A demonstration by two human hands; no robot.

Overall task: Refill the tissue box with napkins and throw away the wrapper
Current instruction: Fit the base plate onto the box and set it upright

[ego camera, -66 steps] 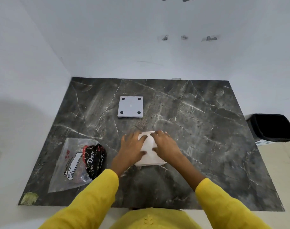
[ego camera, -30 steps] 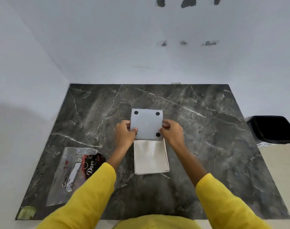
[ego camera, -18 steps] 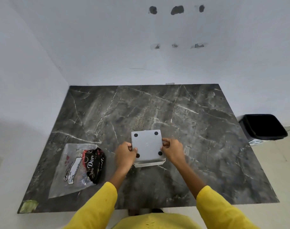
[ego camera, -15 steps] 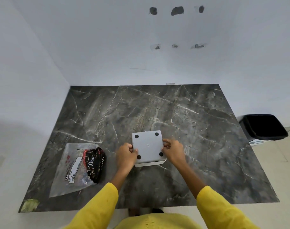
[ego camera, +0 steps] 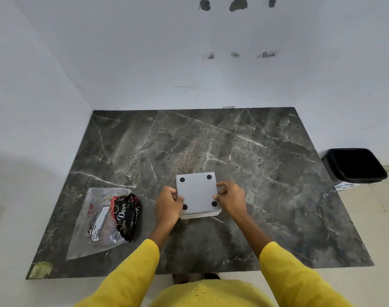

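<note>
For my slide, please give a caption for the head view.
Both hands press the base plate onto the tissue box.

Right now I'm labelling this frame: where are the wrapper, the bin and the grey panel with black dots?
wrapper (ego camera: 107, 220), head view, its clear printed middle.
bin (ego camera: 357, 165), head view, its dark inside.
grey panel (ego camera: 197, 192), head view, its flat centre between both hands.

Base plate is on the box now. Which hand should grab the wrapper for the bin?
Left, probably. The wrapper lies on the table's left side, close beside the left hand. The right hand would have to cross over the tissue box. The bin stands off to the right, though.
</note>
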